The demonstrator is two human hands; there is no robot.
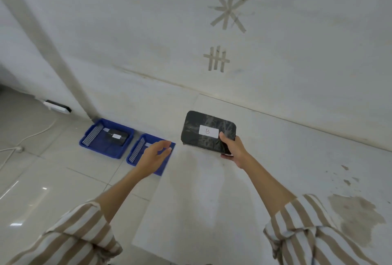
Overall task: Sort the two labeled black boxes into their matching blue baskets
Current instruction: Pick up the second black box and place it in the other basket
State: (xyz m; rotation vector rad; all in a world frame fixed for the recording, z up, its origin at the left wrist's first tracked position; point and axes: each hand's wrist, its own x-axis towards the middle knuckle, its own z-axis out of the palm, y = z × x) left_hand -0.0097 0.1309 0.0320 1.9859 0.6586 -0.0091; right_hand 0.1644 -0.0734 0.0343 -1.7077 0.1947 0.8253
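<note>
My right hand (232,149) grips a black box (206,131) by its lower right corner, held above a white table; its white label reads "B". My left hand (156,155) hovers with spread fingers and holds nothing, above the nearer blue basket (135,154) on the floor. This basket is partly hidden by that hand and the table edge. A second blue basket (106,137) stands further left by the wall. Inside it lies another black box (117,136) with a white label that is too small to read.
The white table (233,190) has a brown stain (356,211) at its right. A white wall with tape marks (230,6) rises behind. A power strip (57,106) and a white cable (25,139) lie on the tiled floor at the left.
</note>
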